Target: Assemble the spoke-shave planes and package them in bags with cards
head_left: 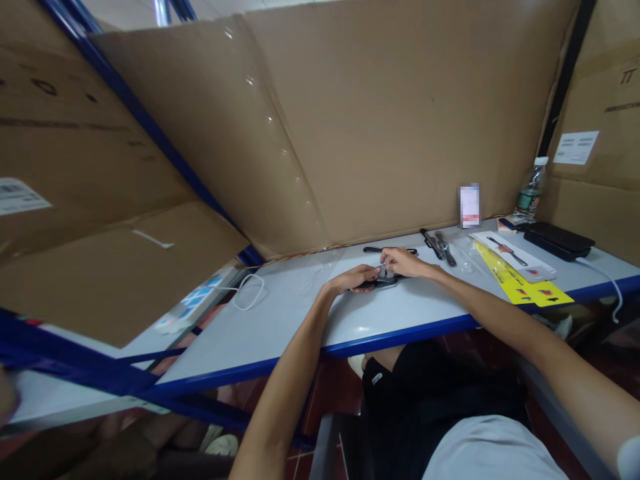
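Both my hands meet over the middle of a grey table with a blue edge (350, 343). My left hand (356, 276) is closed around a small dark object (384, 281) lying on the table. My right hand (403, 261) pinches the same object from above, at a small light-coloured part. A thin black strap-like piece (371, 250) lies just behind my hands.
Dark tools (439, 245) lie behind my right hand. Yellow (520, 283) and white (515, 257) packaging cards, a black flat case (557, 239), a water bottle (531, 190) and a small card (469, 206) are at the right. A white cable loop (250, 291) lies left. Cardboard walls surround the table.
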A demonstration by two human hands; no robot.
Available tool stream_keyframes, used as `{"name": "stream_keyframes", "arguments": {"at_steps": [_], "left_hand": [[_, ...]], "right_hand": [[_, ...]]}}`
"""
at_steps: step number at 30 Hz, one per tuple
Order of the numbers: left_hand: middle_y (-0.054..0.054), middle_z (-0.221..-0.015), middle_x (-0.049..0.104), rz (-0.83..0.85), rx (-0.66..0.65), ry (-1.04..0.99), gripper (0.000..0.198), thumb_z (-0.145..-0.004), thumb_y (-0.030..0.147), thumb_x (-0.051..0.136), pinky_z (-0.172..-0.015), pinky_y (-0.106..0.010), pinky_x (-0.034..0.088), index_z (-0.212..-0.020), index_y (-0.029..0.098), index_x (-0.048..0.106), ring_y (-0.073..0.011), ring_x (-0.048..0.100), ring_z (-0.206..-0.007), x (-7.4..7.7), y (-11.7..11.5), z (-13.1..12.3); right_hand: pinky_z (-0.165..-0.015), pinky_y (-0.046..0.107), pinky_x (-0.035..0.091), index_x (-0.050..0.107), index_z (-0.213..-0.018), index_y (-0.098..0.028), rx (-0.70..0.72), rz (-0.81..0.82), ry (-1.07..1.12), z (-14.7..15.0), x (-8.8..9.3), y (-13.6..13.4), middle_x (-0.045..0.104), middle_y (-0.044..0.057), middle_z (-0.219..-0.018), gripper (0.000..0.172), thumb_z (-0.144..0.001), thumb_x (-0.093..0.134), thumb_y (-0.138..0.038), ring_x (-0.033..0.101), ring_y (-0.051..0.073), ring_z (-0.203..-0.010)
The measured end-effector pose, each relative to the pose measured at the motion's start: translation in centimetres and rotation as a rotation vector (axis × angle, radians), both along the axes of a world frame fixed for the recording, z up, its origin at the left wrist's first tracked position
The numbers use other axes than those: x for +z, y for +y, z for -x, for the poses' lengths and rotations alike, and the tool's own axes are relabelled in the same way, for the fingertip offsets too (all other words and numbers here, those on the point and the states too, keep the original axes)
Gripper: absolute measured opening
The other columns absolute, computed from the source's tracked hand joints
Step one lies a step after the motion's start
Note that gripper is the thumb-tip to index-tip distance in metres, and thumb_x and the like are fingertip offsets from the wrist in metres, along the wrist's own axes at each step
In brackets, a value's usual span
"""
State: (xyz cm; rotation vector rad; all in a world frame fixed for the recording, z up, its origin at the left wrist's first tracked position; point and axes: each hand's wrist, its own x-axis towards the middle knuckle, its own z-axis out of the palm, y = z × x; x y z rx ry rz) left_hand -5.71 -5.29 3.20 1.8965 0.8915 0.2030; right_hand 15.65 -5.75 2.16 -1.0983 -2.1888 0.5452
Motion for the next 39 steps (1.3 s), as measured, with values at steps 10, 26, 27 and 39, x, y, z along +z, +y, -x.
{"name": "stream_keyframes", "arguments": {"at_steps": [10,26,27,39], "left_hand": [[0.005,-0.056,0.049,-0.029,0.001,0.048,0.05,-0.08,0.067,0.067,-0.039,-0.021,0.017,-0.081,0.02,0.05,-0.006,0.032,-0.042,0.1,-0.1,-0.1],[0.002,-0.055,0.05,-0.022,0.044,0.033,0.06,-0.085,0.079,0.051,-0.039,-0.023,0.016,-0.075,0.02,0.048,-0.007,0.032,-0.04,0.2,-0.3,-0.2],[0.002,-0.055,0.049,-0.016,0.039,0.034,0.059,-0.084,0.078,0.053,-0.039,-0.023,0.016,-0.077,0.02,0.05,-0.0071,0.032,-0.04,0.3,-0.3,-0.2],[0.004,-0.056,0.05,-0.04,0.03,0.091,0.036,-0.081,0.051,0.068,-0.041,-0.021,0.02,-0.078,0.02,0.05,-0.007,0.035,-0.043,0.4,-0.4,-0.3]], "right_hand": [[-0.068,0.02,0.041,0.074,-0.091,-0.016,-0.013,0.022,-0.092,-0.2,0.7,-0.4,0.075,0.001,-0.078,0.021,-0.079,0.062,-0.004,0.066,0.014,-0.074],[-0.063,0.019,0.038,0.07,-0.075,-0.016,0.075,0.081,-0.159,-0.8,0.4,0.5,0.066,-0.002,-0.063,0.014,-0.085,0.062,-0.009,0.061,0.012,-0.064],[-0.064,0.02,0.037,0.07,-0.075,-0.016,0.079,0.056,-0.175,-0.8,0.4,0.4,0.067,-0.002,-0.064,0.014,-0.084,0.063,-0.009,0.06,0.012,-0.065],[-0.068,0.022,0.038,0.074,-0.076,-0.016,-0.027,0.001,-0.208,-0.3,0.3,-0.1,0.075,0.004,-0.078,0.009,-0.083,0.07,-0.012,0.063,0.016,-0.076]]}}
